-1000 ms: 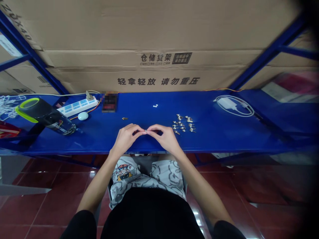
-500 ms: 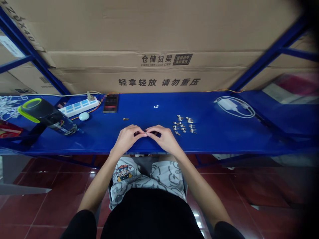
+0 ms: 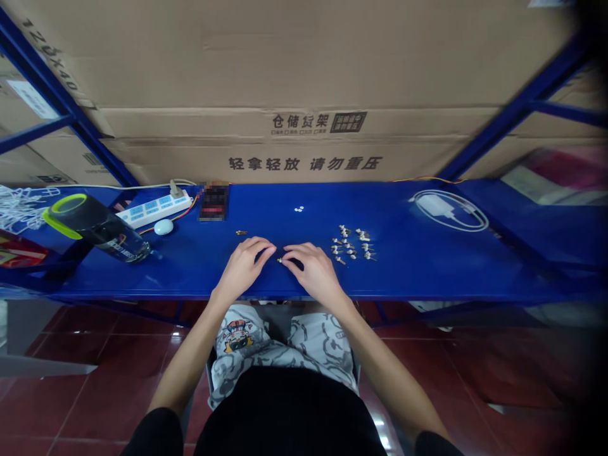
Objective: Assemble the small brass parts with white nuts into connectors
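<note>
Fingers of the right hand [image 3: 313, 269] pinch a small part [image 3: 279, 260]

The blue bench [image 3: 399, 221] spans beneath both hands. The left hand's [image 3: 244, 266] fingers are narrow, tips together, just beside the part. Right of the hands lie white-capped pieces [image 3: 345, 232]; farther back, thin brass-coloured pieces [image 3: 242, 232], then tiny white pieces [image 3: 299, 209]

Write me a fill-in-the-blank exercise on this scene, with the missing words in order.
A tiny piece is in the grip of the person's ____ hand.
The tabletop is ____ in colour.
The bottle is on the person's ____ side.
The coiled cable is ____ in colour.
Missing words: right; blue; left; white.
</note>
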`<state>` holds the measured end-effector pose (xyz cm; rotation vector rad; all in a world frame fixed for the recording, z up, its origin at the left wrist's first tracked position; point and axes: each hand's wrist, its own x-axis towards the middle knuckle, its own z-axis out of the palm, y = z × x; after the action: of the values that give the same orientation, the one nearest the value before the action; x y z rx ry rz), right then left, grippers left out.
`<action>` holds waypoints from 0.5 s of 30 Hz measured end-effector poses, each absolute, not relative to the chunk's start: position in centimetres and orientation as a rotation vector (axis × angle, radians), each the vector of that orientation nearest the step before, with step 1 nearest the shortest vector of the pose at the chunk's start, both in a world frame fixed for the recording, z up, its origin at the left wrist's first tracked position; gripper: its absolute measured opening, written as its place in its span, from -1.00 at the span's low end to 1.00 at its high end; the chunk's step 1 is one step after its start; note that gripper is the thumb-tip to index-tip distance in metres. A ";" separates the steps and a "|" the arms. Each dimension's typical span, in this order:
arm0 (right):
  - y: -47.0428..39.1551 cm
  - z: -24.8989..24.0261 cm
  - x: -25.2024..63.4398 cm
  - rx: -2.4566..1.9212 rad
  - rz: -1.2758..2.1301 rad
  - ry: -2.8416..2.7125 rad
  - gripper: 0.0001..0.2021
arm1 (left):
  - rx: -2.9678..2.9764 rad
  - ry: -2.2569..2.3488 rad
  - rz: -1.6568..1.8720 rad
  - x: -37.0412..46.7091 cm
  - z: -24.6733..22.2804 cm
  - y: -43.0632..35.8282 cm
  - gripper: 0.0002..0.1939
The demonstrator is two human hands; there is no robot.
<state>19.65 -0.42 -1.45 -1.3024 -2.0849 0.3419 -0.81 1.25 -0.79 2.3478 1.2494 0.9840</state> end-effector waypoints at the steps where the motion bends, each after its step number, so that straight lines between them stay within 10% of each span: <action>1: -0.5 -1.4 19.7 -1.319 0.312 -2.107 -0.85 | 2.366 1.277 0.959 -0.8 -0.9 1.3 -0.78; 15: 0.6 -2.3 21.1 -1.324 0.118 -2.259 -0.61 | 2.568 1.353 0.722 -0.7 -2.2 1.4 -0.59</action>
<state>21.10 0.62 -2.30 -1.3238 -2.2595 0.1178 -0.74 1.35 -2.24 2.5678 1.3527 0.7224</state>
